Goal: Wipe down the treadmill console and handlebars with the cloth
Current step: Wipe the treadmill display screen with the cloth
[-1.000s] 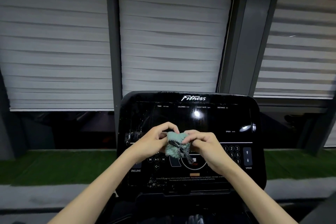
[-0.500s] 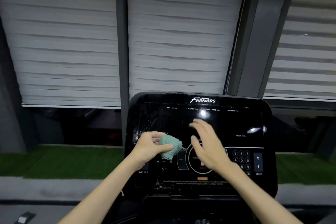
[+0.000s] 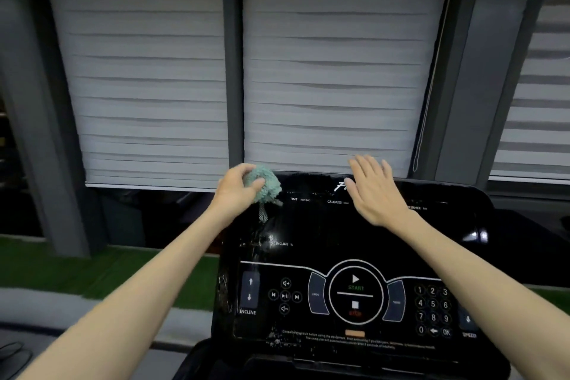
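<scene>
The black glossy treadmill console (image 3: 339, 244) fills the lower middle of the head view, with START and STOP buttons, a number pad and INCLINE arrows. My left hand (image 3: 237, 191) grips a bunched pale green cloth (image 3: 265, 183) at the console's top left corner, a checked strip of the cloth dangling below. My right hand (image 3: 373, 191) is spread flat with straight fingers over the console's top edge, covering part of the logo. Wet smears show on the console's left side. The handlebars are out of view.
White roller blinds (image 3: 324, 86) hang behind the console between dark grey window posts (image 3: 231, 71). A strip of green artificial turf (image 3: 92, 268) and a grey ledge run along the lower left.
My left hand carried the cloth up from the middle of the console to its top left corner. My right hand let go of the cloth, opened and rose to the top edge.
</scene>
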{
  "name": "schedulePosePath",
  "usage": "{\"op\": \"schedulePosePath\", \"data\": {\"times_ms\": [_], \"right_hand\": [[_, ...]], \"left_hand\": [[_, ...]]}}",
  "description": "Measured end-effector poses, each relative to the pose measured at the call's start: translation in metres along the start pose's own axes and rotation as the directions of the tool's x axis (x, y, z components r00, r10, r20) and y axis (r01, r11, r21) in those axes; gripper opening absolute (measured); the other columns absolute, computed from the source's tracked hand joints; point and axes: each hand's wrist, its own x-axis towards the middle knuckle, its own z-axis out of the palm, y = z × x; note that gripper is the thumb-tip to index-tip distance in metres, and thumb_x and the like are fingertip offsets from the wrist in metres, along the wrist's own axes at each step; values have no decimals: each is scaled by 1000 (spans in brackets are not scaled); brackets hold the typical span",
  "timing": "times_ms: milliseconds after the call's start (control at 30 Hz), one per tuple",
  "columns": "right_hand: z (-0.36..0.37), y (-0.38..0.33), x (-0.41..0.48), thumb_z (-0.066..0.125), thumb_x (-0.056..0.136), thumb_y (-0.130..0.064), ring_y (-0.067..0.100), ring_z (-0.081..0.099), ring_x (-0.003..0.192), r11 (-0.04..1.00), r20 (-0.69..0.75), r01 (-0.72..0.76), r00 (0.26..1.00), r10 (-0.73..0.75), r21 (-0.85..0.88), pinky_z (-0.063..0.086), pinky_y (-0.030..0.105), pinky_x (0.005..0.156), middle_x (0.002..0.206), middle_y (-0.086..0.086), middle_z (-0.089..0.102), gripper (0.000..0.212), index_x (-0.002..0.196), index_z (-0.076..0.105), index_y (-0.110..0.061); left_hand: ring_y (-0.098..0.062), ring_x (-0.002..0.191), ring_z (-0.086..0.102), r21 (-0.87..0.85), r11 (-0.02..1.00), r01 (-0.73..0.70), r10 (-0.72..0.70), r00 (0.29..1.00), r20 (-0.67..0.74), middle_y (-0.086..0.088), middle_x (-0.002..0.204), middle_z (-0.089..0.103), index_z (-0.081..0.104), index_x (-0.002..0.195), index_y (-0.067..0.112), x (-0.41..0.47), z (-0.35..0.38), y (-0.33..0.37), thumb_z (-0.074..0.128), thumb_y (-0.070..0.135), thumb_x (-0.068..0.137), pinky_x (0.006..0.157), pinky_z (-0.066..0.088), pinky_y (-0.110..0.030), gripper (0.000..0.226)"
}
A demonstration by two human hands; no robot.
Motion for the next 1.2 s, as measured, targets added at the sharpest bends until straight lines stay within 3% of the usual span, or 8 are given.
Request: {"op": "schedulePosePath", "data": {"times_ms": [200, 433, 567, 767, 867, 967, 1067, 1200], "right_hand": [[18, 1, -3, 20, 96, -42, 30, 50, 113, 998, -48, 30, 998, -33, -61, 17, 48, 110, 120, 10, 55, 53, 125, 50, -10], [21, 1, -3, 22, 96, -40, 29, 50, 111, 998, -80, 28, 996, -33, -53, 20, 49, 110, 119, 9, 55, 50, 125, 51, -10], [24, -1, -2, 21, 96, -40, 28, 51, 112, 998, -99, 10, 995, -16, -66, 21, 48, 108, 121, 9, 55, 51, 124, 51, -10], [33, -9, -6, 26, 98, -35, 32, 41, 128, 994, -144, -59, 989, 45, -91, 21, 51, 110, 142, 17, 42, 51, 135, 42, -5], [37, -12, -10, 24, 99, -37, 30, 31, 139, 992, -138, -84, 988, 71, -90, 18, 50, 112, 152, 17, 32, 57, 143, 34, -3], [39, -12, -11, 21, 99, -39, 29, 27, 141, 991, -131, -101, 987, 90, -82, 17, 50, 113, 154, 15, 30, 60, 145, 32, -3], [39, -13, -11, 23, 98, -38, 29, 30, 140, 992, -145, -98, 986, 86, -79, 17, 50, 113, 152, 15, 33, 58, 143, 34, -4], [38, -13, -12, 25, 97, -38, 28, 33, 137, 992, -169, -92, 983, 77, -85, 19, 50, 112, 147, 13, 38, 55, 140, 38, -5]], "left_hand": [[-22, 125, 50, 236, 940, -247, 232, 969, 91, -7, 128, 59, 58, 132, 17, 8, 18, 18, 65, 16, 94, 107, 34, -29, 39], [-25, 105, 60, 346, 828, -441, 433, 895, 106, -5, 109, 64, 67, 106, 10, 22, 16, 28, 76, 14, 84, 96, 46, -36, 24], [-31, 102, 62, 434, 725, -534, 539, 833, 126, -13, 108, 64, 65, 116, 4, 28, 14, 32, 78, -3, 76, 91, 49, -38, 42], [-28, 78, 58, 500, 629, -595, 683, 730, 10, -7, 86, 63, 68, 88, 8, -4, 38, -5, 89, 2, 59, 66, 51, -34, 37], [-30, 92, 57, 515, 608, -605, 712, 702, -15, -11, 102, 63, 70, 103, 7, -18, 45, -26, 84, 8, 72, 79, 55, -41, 34], [-34, 103, 55, 482, 606, -634, 707, 706, 39, -19, 119, 57, 67, 114, 6, -24, 41, -36, 77, -7, 69, 91, 53, -40, 48], [-29, 99, 53, 506, 562, -654, 746, 666, 32, -15, 108, 63, 66, 116, 3, -10, 31, -28, 74, -17, 60, 81, 57, -41, 60], [-24, 94, 46, 604, 541, -585, 749, 663, -28, -7, 94, 65, 69, 110, 8, 8, 29, -11, 83, 1, 62, 78, 43, -42, 50]]}}
